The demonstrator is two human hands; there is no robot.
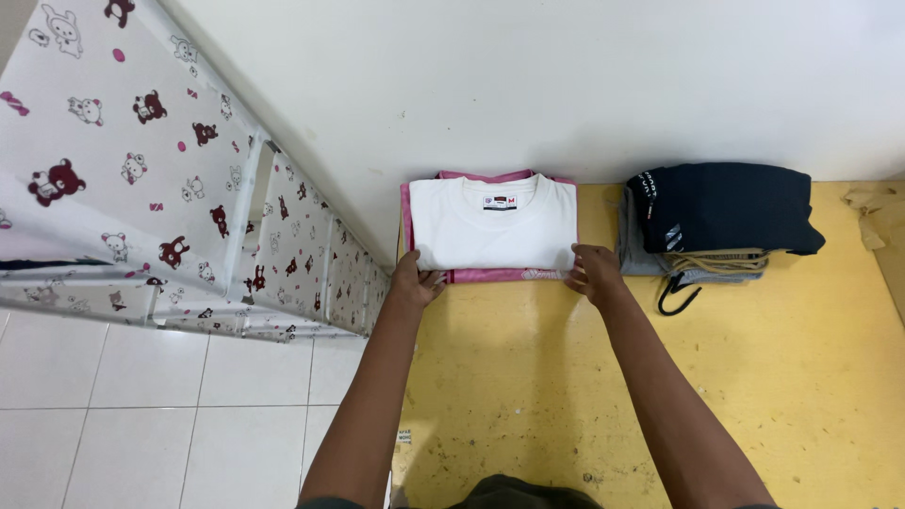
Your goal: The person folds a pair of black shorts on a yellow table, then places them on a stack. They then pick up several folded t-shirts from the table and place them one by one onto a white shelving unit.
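Both hands are down on the folded stack at the far edge of the yellow table (528,396), right up against the white wall (566,85). Left hand (412,279) has the bottom-left corner of the white t-shirt (492,226) pinched, fingers curled under the edge, thumb on top. Right hand (594,269) is on the bottom-right corner, fingers bent onto the fabric, prob gripping but can't tell for sure from this angle. White tee sits folded w/ collar facing the wall, lying on top of a pink garment (490,275) that peeks out along the front, left side and top.

To the right, just beside it but not touching, there's another pile: a navy garment (726,207) on top of grey clothes (633,250) w/ a black drawstring hanging off the front. Left of the table is a cloth wardrobe (123,170), white w/ a bear print, standing on white floor tiles (141,424).
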